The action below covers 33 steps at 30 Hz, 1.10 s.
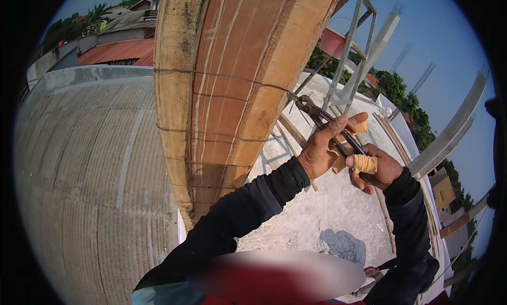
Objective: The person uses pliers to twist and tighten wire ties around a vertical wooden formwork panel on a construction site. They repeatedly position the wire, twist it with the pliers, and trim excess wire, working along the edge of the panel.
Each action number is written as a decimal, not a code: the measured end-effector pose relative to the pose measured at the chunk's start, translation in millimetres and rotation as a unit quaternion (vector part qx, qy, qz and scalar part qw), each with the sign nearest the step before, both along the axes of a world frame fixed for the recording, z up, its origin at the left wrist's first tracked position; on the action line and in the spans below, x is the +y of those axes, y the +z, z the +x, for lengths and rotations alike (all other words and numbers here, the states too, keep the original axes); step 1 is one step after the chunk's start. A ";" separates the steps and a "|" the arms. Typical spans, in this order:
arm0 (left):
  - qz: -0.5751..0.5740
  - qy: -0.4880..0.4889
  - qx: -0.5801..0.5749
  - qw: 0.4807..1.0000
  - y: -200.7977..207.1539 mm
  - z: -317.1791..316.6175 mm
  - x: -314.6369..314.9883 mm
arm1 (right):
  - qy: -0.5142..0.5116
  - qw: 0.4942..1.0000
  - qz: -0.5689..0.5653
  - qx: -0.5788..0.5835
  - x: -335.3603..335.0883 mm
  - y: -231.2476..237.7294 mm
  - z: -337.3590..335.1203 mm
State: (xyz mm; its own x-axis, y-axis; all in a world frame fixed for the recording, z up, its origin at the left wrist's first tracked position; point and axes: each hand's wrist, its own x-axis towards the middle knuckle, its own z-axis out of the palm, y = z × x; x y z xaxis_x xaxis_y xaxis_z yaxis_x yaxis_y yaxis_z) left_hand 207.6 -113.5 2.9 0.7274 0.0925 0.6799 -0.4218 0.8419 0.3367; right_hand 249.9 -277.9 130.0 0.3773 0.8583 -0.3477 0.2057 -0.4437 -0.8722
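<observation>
Both my hands are closed on a pair of dark steel pincers [316, 112]. Nearer its jaws, my left hand [320, 149] holds the handles with thumb and fingers. My right hand [384, 166] wraps around the handle ends; tan tape or cloth covers some fingers. The jaws meet a tie wire [232, 77] at the right edge of a tall wooden formwork [240, 46]. That wire runs across a reddish-brown panel [232, 101] between two pale timbers. More wires cross the formwork lower down. How the jaws bite the wire end is too small to tell.
A corrugated grey roof [90, 162] slopes away on the left. Below my hands lies a rough concrete surface [301, 215] with long wooden strips [393, 130]. A metal frame [351, 56] stands beyond the pincers. Concrete columns [380, 46] with protruding rebar rise at right.
</observation>
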 end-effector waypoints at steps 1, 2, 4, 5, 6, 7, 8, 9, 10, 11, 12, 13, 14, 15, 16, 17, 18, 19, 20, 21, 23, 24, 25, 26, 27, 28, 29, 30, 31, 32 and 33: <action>0.004 0.008 -0.005 1.000 0.3 1.6 0.4 | 0.006 0.999 -0.010 -0.036 -0.7 -1.3 0.4; 0.009 0.019 -0.006 1.000 0.5 2.4 -0.2 | -0.007 0.993 -0.020 -0.120 -1.4 -4.0 -0.7; 0.024 0.071 0.011 0.997 2.0 4.1 -2.4 | 0.031 0.905 0.014 -0.425 -4.3 -10.5 -6.5; 0.016 0.082 0.019 0.996 2.7 4.8 -4.2 | 0.022 0.826 0.009 -0.563 -9.2 -14.7 -11.7; 0.012 0.092 0.028 0.995 3.9 6.2 -5.5 | 0.005 0.752 0.003 -0.659 -14.7 -19.8 -17.9; 0.008 0.099 0.038 0.994 4.7 7.3 -7.8 | 0.009 0.654 0.021 -0.756 -15.3 -29.4 -22.3; -0.010 0.096 0.045 0.994 7.3 10.2 -8.3 | 0.007 0.535 0.047 -0.843 -14.8 -38.8 -25.5; -0.028 0.097 0.000 0.995 9.0 12.7 -12.1 | 0.010 0.420 0.046 -0.907 -15.1 -46.3 -27.5; -0.044 0.080 0.005 0.996 9.5 13.7 -14.6 | 0.010 0.379 0.064 -0.923 -11.1 -50.6 -24.1; -0.058 0.065 -0.010 0.996 10.3 14.6 -15.9 | 0.009 0.389 0.059 -0.920 -7.9 -52.4 -20.1; -0.055 0.068 0.012 0.996 9.7 14.0 -15.4 | 0.011 0.398 0.055 -0.916 -4.6 -52.2 -15.9; -0.049 0.070 0.015 0.996 7.9 11.8 -14.9 | 0.013 0.405 0.053 -0.913 -1.1 -48.7 -10.4; -0.044 0.076 0.032 0.996 6.7 9.7 -13.3 | 0.037 0.406 0.046 -0.912 0.6 -45.5 -8.0; -0.021 0.088 0.030 0.995 4.7 6.7 -11.8 | 0.059 0.534 0.006 -0.844 1.3 -40.6 -5.5; 0.000 0.106 0.040 0.994 1.2 1.5 -10.1 | 0.090 0.651 -0.030 -0.753 -0.1 -28.6 -1.3; 0.023 0.126 0.062 0.990 -3.3 -5.1 -7.1 | 0.125 0.755 -0.041 -0.643 -1.4 -21.4 0.7; 0.054 0.139 0.070 0.986 -9.7 -13.7 -5.5 | 0.108 0.912 -0.041 -0.394 1.4 -13.7 4.2; 0.062 0.140 0.086 0.984 -15.1 -20.3 -6.5 | 0.084 0.963 -0.042 -0.251 1.5 -14.2 4.2; 0.071 0.147 0.089 0.983 -18.0 -24.5 -5.6 | 0.048 0.990 -0.028 -0.126 4.6 -16.8 4.7; 0.078 0.155 0.092 0.980 -21.1 -28.2 -5.0 | -0.006 0.999 -0.030 -0.014 7.7 -23.5 5.0; 0.127 0.182 0.115 0.968 -25.9 -33.3 -0.3 | 0.052 0.998 0.030 -0.001 8.8 -36.8 4.8; 0.145 0.188 0.121 0.964 -28.3 -35.5 1.2 | 0.033 0.998 0.014 -0.048 6.5 -41.6 4.6; 0.165 0.194 0.123 0.959 -29.8 -36.8 1.4 | 0.030 0.996 0.019 -0.083 4.1 -45.8 3.9; 0.191 0.223 0.126 0.948 -30.7 -36.4 1.5 | 0.031 0.989 0.037 -0.141 5.2 -52.9 2.5; 0.193 0.232 0.140 0.943 -32.0 -36.5 0.9 | 0.033 0.969 0.048 -0.242 4.7 -57.1 0.1; 0.195 0.243 0.154 0.938 -33.6 -37.0 -0.2 | 0.053 0.939 0.083 -0.329 8.1 -63.8 -3.4; 0.198 0.251 0.167 0.933 -34.9 -36.6 -1.5 | 0.069 0.900 0.116 -0.414 10.6 -67.9 -7.3; 0.208 0.255 0.168 0.929 -35.8 -36.1 -2.2 | 0.029 0.870 0.076 -0.486 6.6 -68.5 -13.5; 0.220 0.260 0.169 0.925 -36.5 -35.6 -2.8 | 0.017 0.838 0.074 -0.541 6.4 -70.8 -19.5; 0.233 0.264 0.169 0.920 -36.2 -34.6 -2.3 | 0.003 0.802 0.070 -0.593 4.2 -73.0 -27.2; 0.247 0.268 0.169 0.915 -35.9 -34.3 -2.4 | -0.022 0.771 0.042 -0.635 3.3 -74.5 -33.2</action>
